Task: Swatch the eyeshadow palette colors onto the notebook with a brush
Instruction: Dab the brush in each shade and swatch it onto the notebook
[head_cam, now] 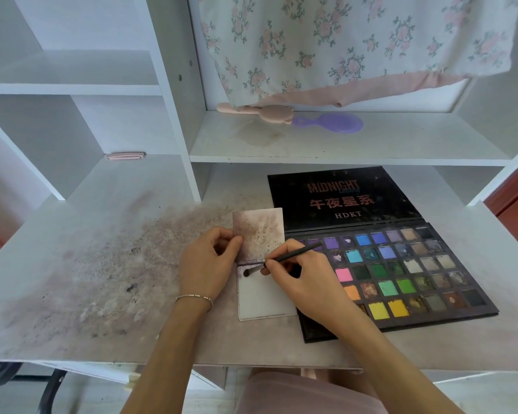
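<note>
The eyeshadow palette [401, 273] lies open toward the right edge of the tabletop [72, 264], its black lid folded back flat toward the shelf. It looks like a broad, stiff, fairly light card case; the pressed powders in its pans are likely crumbly, and the loose dust spread over the left half of the tabletop suggests they shed easily. If moved, it would best be taken by its bare black rim, not across the pans.

The notebook [263, 294] sits just left of the palette, touching or slightly overlapping its left edge, near the middle of the tabletop. It is small, thin and probably very light, so it could slide under a brush stroke unless held. Its upper leaf is turned up and stained with pigment; the lower page is mostly white.

The brush [284, 258] is slim, dark and rigid in the handle, with a soft tip that rests on the top left corner of the white page. It calls for a light, pencil-like hold close to the ferrule.

The left hand [207, 264] comes in from the front edge, fingers curled, its grip pinching the left edge of the raised leaf between thumb and fingers. The right hand [302, 279] reaches over the palette's left edge, its grip closed round the brush handle as one holds a pen, the handle slanting up toward the right.
</note>
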{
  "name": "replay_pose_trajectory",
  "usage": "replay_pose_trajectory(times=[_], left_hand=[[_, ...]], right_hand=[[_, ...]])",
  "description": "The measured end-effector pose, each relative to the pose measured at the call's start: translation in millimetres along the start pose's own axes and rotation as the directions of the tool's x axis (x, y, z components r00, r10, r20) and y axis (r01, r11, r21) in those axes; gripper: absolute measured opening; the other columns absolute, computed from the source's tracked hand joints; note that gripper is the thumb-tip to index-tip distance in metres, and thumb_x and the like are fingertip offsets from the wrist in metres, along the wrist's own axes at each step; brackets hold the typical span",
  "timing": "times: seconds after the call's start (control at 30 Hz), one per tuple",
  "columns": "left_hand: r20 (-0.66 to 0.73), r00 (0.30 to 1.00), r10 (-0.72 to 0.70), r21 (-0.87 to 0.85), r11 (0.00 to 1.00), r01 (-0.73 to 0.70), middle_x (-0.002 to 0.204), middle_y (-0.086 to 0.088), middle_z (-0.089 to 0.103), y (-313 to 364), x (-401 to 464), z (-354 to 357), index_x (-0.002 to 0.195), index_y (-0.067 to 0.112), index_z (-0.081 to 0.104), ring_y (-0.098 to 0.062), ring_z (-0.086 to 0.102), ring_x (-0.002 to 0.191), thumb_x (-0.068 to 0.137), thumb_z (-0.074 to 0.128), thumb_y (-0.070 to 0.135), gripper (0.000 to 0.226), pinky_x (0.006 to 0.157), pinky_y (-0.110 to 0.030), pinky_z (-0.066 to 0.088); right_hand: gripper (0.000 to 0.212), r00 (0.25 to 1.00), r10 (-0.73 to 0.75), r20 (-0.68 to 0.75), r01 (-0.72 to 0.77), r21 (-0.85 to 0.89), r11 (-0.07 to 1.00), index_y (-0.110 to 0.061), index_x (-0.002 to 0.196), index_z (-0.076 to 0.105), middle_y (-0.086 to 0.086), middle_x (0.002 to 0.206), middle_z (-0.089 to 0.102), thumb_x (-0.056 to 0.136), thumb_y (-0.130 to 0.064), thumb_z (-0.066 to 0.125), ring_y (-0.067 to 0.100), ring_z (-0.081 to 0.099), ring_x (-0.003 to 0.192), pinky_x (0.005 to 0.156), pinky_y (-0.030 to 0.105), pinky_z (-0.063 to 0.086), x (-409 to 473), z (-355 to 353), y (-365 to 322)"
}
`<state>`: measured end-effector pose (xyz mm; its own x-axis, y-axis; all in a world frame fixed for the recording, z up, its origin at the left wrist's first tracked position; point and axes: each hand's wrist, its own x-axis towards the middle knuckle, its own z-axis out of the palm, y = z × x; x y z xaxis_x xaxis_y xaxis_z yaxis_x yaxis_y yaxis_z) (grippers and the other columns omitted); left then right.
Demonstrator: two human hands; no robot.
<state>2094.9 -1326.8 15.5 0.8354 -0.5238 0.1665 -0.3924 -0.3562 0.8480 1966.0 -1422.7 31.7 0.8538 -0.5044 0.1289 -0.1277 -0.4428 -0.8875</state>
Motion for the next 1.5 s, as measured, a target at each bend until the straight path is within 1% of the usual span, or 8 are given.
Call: replay_pose_trajectory(times=[0.2,0.37,0.5,0.67,0.83,1.17,1.27,1.5], left_hand=[[0.004,1.000,-0.001,0.016,1.000,0.001,0.071,0.017,0.061,0,0,-1,0.074,0.034,0.058,0.000,0.058,0.069,0.084,0.063,0.023,0.016,0.061,-0.013,0.041],[0.004,1.000,0.000,0.017,1.000,0.000,0.071,0.015,0.061,0,0,0,0.076,0.030,0.060,-0.001,0.058,0.070,0.084,0.063,0.022,0.012,0.062,-0.014,0.043],[0.004,1.000,0.002,0.024,1.000,-0.002,0.071,0.016,0.061,0,0,0,0.077,0.029,0.060,-0.001,0.058,0.070,0.085,0.063,0.022,0.010,0.062,-0.013,0.043],[0.003,1.000,-0.008,0.034,0.999,0.008,0.071,0.014,0.061,-1,1,0,0.079,0.026,0.062,-0.001,0.058,0.070,0.085,0.063,0.023,0.007,0.061,-0.014,0.041],[0.004,1.000,-0.005,0.043,0.999,0.005,0.072,0.013,0.061,-1,0,0,0.082,0.023,0.064,-0.001,0.057,0.070,0.085,0.063,0.023,0.003,0.061,-0.012,0.040],[0.000,1.000,-0.003,0.035,0.999,0.003,0.071,0.016,0.061,-1,1,0,0.079,0.026,0.062,0.000,0.057,0.069,0.084,0.064,0.023,0.007,0.061,-0.011,0.040],[0.005,1.000,-0.003,0.038,0.999,0.002,0.072,0.016,0.061,-2,1,0,0.080,0.025,0.063,0.000,0.057,0.070,0.084,0.063,0.023,0.004,0.062,-0.012,0.041],[0.003,1.000,-0.005,0.017,1.000,0.005,0.071,0.015,0.062,-1,1,0,0.076,0.028,0.061,0.000,0.057,0.069,0.084,0.064,0.021,0.012,0.061,-0.012,0.040]], right_hand=[[0.015,1.000,0.004,0.020,-0.004,0.009,1.000,-0.029,0.078,0.055,-0.012,0.075,0.067,0.086,-0.016,0.058,-0.002,0.061,0.075,0.068,0.010,0.048,-1,0,0],[0.014,1.000,-0.004,-0.002,0.004,0.000,1.000,-0.028,0.080,0.056,-0.011,0.077,0.066,0.086,-0.017,0.058,0.003,0.062,0.078,0.073,0.019,0.052,0,0,0],[0.012,1.000,-0.004,0.015,0.004,0.025,1.000,-0.026,0.079,0.056,-0.012,0.075,0.067,0.086,-0.016,0.058,-0.002,0.062,0.075,0.068,0.012,0.049,-1,-1,1],[0.015,1.000,-0.015,0.002,0.015,0.010,1.000,-0.029,0.079,0.056,-0.011,0.076,0.066,0.086,-0.016,0.057,0.005,0.062,0.077,0.071,0.020,0.052,0,-1,0],[0.015,1.000,-0.008,0.015,0.008,0.023,1.000,-0.029,0.079,0.055,-0.011,0.076,0.067,0.086,-0.016,0.057,-0.002,0.062,0.076,0.069,0.012,0.049,-1,0,0],[0.017,0.981,0.003,-0.194,0.049,0.259,0.965,-0.021,0.086,0.058,-0.004,0.078,0.065,0.088,-0.005,0.053,0.005,0.065,0.077,0.071,0.019,0.053,-2,-8,1],[0.021,0.972,0.012,-0.235,0.051,0.261,0.964,-0.023,0.089,0.061,-0.002,0.076,0.067,0.089,-0.005,0.051,0.007,0.064,0.075,0.070,0.021,0.054,-5,-19,1],[0.022,0.943,0.025,-0.333,0.040,0.189,0.981,-0.012,0.086,0.060,0.000,0.073,0.063,0.089,0.004,0.045,0.000,0.060,0.066,0.063,0.011,0.048,-16,-63,13]])
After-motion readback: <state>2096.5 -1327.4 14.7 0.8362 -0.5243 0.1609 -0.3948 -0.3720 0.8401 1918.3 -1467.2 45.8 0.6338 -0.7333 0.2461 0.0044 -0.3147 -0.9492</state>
